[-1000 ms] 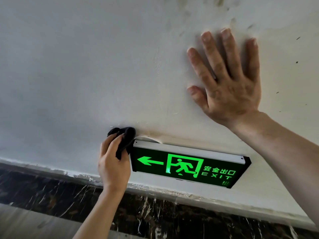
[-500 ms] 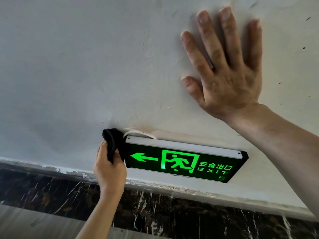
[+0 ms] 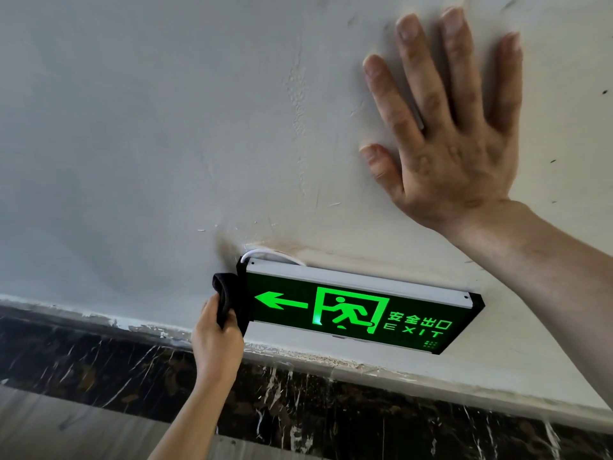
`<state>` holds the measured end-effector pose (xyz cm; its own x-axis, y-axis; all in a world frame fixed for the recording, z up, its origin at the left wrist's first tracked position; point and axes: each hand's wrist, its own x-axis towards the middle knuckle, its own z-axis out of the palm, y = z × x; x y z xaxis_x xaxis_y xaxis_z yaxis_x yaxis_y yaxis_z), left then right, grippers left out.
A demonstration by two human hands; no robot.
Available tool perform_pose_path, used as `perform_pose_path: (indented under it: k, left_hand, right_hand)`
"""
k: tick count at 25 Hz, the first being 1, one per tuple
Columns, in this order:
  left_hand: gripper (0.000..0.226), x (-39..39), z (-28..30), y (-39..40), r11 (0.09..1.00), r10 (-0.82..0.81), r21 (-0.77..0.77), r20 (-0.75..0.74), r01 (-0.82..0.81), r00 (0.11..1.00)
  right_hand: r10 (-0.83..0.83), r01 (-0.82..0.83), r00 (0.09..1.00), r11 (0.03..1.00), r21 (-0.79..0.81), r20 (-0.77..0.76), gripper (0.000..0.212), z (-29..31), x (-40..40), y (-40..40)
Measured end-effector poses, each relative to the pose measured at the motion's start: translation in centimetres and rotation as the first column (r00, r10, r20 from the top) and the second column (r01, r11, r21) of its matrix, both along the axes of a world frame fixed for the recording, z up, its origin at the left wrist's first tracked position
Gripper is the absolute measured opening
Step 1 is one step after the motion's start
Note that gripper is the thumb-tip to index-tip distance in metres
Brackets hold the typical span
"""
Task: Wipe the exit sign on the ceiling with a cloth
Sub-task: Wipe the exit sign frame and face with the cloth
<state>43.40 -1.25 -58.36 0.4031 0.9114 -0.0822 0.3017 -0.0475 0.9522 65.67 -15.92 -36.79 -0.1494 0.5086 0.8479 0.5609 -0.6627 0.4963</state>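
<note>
The left hand (image 3: 217,340) grips a black cloth (image 3: 229,298) against the lit green exit sign's (image 3: 358,313) end; the right hand (image 3: 451,134) lies spread flat.

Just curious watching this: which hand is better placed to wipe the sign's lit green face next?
The left hand: it holds the black cloth at the exit sign's arrow end. The right hand lies flat on the ceiling, clothless.

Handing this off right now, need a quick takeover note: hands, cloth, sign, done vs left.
Left hand: shut on the black cloth, pressed to the exit sign at its left end cap.
Right hand: open, flat on the ceiling, apparently bracing.
Sign: lit, mounted at the ceiling edge, white cable above it.
Done: cannot tell beyond the left end.
Left: probably front face, top rail, right end.
</note>
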Motion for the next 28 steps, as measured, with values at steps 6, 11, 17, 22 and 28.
perform_pose_path:
  k: [6, 11, 17, 22, 28]
  left_hand:
    - [0.031, 0.3, -1.6, 0.2, 1.000, -0.017, -0.027, -0.119, 0.014, 0.993]
    - [0.033, 0.6, -2.0, 0.5, 0.999, -0.039, -0.018, -0.188, 0.037, 0.981]
    - [0.034, 0.1, -3.4, 0.3, 0.991, -0.099, -0.112, -0.299, 0.068, 0.949]
    - [0.031, -1.9, -3.7, -3.6, 0.895, -0.225, -0.431, -0.209, 0.117, 0.952]
    - [0.024, -4.3, -0.4, -6.6, 0.721, -0.050, -0.675, 0.177, 0.158, 0.983]
  right_hand:
    - [-0.005, 0.005, 1.000, 1.000, -0.001, 0.007, 0.064, -0.1, 0.3, -0.1]
    - [-0.006, 0.006, 1.000, 1.000, -0.001, 0.016, 0.064, 0.1, 0.4, 0.1]
    - [0.011, -0.011, 1.000, 1.000, -0.010, -0.009, 0.063, 0.0, 0.3, 0.0]
    - [0.009, -0.010, 0.998, 1.000, -0.026, -0.070, 0.062, 0.4, -0.2, -0.4]
    - [-0.004, -0.045, 0.957, 0.986, -0.162, -0.289, 0.069, 1.3, -1.8, -1.3]
